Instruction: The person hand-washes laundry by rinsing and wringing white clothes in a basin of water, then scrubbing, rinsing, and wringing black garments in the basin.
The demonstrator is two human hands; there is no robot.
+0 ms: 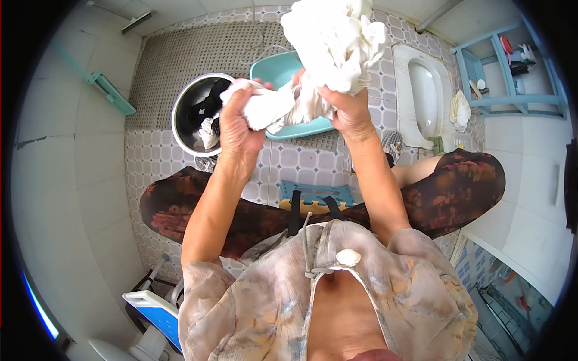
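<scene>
A bunched white cloth (334,45), perhaps a garment, is stretched between my two hands above a teal basin (274,69). My left hand (241,117) is closed round its narrower end on the left. Farther right, my right hand (346,108) grips it where the large crumpled part begins, and that bulk rises up and away from me. The cloth and my hands cover much of the basin. Left of the basin stands a round metal bowl (176,114) holding dark cloth (201,108) and a small white striped piece (209,133).
A grey perforated mat (174,57) covers the tiled floor (373,144) at the back left. On the right are a squat toilet (426,99) and a blue shelf (506,105) with bottles. A blue plastic stool (319,189) is between my legs. A blue-and-white chair (156,319) stands lower left.
</scene>
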